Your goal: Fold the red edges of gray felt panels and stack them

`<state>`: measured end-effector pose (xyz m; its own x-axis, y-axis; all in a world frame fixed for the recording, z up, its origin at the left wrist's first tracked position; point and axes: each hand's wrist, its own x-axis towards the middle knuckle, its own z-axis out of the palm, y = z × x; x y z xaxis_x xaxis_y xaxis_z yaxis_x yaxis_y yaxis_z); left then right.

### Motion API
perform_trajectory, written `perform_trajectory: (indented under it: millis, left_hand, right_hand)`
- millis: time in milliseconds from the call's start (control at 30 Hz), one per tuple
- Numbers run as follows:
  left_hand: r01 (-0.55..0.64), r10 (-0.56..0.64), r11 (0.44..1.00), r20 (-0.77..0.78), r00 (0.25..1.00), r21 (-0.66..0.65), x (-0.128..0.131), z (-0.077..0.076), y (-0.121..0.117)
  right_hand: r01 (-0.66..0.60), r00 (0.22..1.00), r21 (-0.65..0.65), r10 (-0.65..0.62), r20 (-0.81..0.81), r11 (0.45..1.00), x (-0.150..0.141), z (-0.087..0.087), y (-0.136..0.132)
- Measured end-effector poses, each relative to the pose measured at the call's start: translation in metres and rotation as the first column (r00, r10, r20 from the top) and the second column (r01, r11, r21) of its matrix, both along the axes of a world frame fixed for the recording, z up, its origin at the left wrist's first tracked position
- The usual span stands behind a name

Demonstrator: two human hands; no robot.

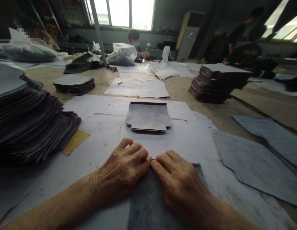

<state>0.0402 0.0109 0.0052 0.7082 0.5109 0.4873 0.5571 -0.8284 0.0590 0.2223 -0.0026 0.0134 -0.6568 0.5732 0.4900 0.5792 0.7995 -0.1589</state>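
Gripping the far edge of a grey-backed panel (146,204) near the worktop's near edge, the left hand (124,166) and right hand (180,175) nearly meet, fingers bent and clamped on that edge; their hidden undersides cannot be seen. Uneven pressure from the two hands could set a crooked crease, and a tug from either side could skew the panel on the white paper (105,127) beneath, should that slide too. The panel looks flat, mottled and dark grey, with a thin maroon strip at its far right corner. Beyond the hands lies a notched panel (148,115), paler, with a maroon far edge. Toward the worktop's left edge, a tall fanned stack (31,118) leans over a yellow scrap (76,141); loose panels (256,159) lie toward the right edge. Farther back, a dark stack (213,84) stands right and a lower stack (74,84) left. Near the worktop's far edge are a plastic bag (122,54), a white fan (165,54) and a masked co-worker (135,40).
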Motion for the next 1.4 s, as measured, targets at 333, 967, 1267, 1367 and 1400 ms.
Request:
perform_trajectory:
  millis: [333,967,1267,1367,1400]
  left_hand:
    - [0.083,-0.015,0.955,0.232,0.973,-0.286,-0.032,0.022,0.004]
    - [0.016,-0.049,0.901,-0.067,0.997,-0.434,-0.032,0.019,0.003]
    - [0.020,-0.048,0.905,-0.057,0.997,-0.425,-0.032,0.019,0.004]
    - [0.024,-0.057,0.903,-0.065,0.996,-0.429,-0.032,0.020,0.004]
    - [0.026,-0.060,0.901,-0.067,0.996,-0.432,-0.032,0.020,0.004]
  right_hand:
    - [-0.071,0.994,-0.107,0.061,-0.087,0.992,0.014,-0.008,0.006]
    - [-0.102,0.985,-0.327,0.142,0.100,0.940,0.012,0.002,0.017]
    - [-0.097,0.980,-0.261,0.138,0.141,0.960,0.009,0.003,0.014]
    - [-0.077,0.975,-0.271,0.129,0.182,0.959,0.009,0.003,0.014]
    - [-0.069,0.973,-0.269,0.124,0.195,0.961,0.009,0.003,0.014]
